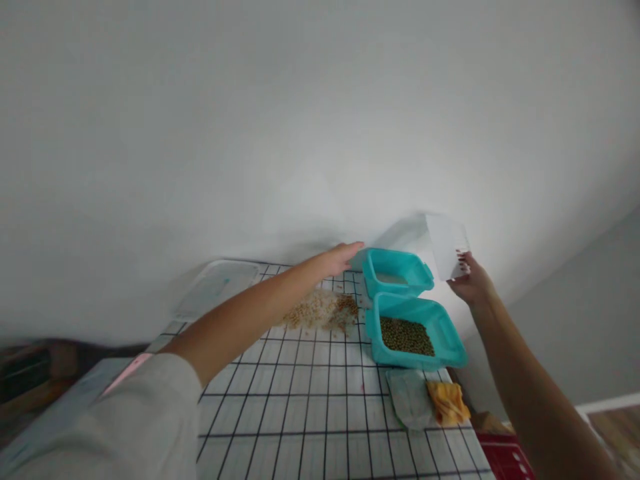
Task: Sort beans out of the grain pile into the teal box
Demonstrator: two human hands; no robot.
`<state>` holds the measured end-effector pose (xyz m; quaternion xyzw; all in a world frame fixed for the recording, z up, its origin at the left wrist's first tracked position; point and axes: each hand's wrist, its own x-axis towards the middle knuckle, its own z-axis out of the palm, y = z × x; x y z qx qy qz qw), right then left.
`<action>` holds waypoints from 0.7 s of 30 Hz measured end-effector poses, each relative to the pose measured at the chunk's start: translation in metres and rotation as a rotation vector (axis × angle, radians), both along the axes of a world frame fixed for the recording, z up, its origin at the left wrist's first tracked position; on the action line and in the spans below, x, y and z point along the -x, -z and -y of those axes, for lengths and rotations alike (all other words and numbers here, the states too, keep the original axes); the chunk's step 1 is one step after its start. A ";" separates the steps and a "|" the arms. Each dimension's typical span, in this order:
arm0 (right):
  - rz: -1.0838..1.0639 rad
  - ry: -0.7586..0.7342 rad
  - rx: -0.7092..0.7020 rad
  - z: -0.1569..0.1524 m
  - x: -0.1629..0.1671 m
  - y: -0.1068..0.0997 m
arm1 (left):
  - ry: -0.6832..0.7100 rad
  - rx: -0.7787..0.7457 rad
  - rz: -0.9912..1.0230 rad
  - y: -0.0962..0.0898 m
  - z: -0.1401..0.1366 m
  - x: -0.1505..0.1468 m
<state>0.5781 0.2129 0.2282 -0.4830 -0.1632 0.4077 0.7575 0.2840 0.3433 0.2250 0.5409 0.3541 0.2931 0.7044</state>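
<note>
My left hand [345,259] reaches across the table with its fingers stretched out, close to the left rim of the back turquoise tub [395,267]. Whether it touches that rim I cannot tell. Raised at the right, my right hand [471,283] grips a white, flat, rectangular panel [444,243] by its lower right edge. Some pale stuff lies in the bottom of the back tub. In front of it stands a second turquoise tub [450,333] holding green beans [406,335]. Below my left forearm, a heap of tan and brown grains or legumes [323,312] lies spread on the table.
The white table [300,407] with a black grid stands against a grey-white wall [250,120]. A translucent lid [220,287] lies back left. A pale packet [410,399] and a yellow cloth [447,402] lie by the front tub. A red box [503,457] is beyond the right edge.
</note>
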 end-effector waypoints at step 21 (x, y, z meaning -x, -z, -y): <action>1.936 -0.871 -0.064 -0.033 0.294 -0.086 | 0.025 -0.918 -0.675 -0.070 0.055 0.256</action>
